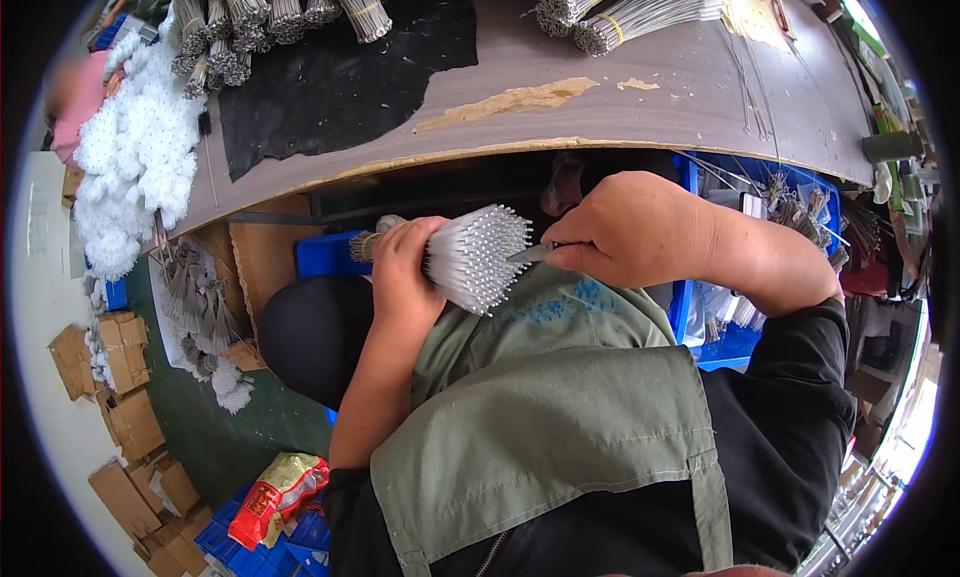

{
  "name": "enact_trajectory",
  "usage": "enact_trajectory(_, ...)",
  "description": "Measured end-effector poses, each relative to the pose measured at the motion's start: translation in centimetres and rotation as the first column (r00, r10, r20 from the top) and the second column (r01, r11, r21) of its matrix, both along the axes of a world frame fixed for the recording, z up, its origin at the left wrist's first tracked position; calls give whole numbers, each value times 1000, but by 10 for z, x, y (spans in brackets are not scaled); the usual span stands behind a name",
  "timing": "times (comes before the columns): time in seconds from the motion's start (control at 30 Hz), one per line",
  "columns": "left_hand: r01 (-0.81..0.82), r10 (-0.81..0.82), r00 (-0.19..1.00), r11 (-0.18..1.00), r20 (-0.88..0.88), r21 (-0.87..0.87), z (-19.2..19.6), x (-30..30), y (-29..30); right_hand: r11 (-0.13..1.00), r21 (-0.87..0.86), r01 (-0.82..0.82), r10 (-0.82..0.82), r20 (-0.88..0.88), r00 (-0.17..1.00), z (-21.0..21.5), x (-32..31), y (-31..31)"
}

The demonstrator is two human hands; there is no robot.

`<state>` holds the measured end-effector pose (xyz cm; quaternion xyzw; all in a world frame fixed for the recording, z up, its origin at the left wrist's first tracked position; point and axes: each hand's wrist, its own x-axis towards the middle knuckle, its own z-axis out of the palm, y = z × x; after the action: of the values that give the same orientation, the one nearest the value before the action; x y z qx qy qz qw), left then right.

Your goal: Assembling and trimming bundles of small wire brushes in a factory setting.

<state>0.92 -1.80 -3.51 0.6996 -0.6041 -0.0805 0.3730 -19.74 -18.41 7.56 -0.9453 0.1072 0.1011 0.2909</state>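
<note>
My left hand [405, 267] is wrapped round a bundle of thin brushes [474, 259] with white bristles, held above my lap. The white ends fan out to the right, each with a small bright tip. Twisted wire stems stick out on the other side of the fist. From the right, my right hand [632, 229] pinches a small pointed metal tool [530, 254], perhaps a blade or tweezers; most of it is hidden in the fingers. Its point touches or nearly touches the face of the bundle. A green apron [550, 407] covers my lap.
Several bundles of wire stems [650, 17] lie along the back of the worktable [560, 122], beside a black sheet [340, 87]. White brushes [135, 147] are heaped at its left end. Blue bins [730, 347] stand at right under the edge. Cardboard boxes [135, 422] line the left wall.
</note>
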Motion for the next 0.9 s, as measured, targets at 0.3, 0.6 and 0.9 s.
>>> enact_trajectory(0.3,-5,4,1000,1000,12,30,3,-1,-1,999,-38,-24,21,-71,997,5,2,-2)
enact_trajectory(0.6,-2,1,1000,999,31,36,2,-2,-1,993,-95,-72,61,-107,992,0,5,-1)
enact_trajectory(0.9,-15,13,998,999,61,43,4,-2,0,985,-138,-104,77,-191,979,4,10,2)
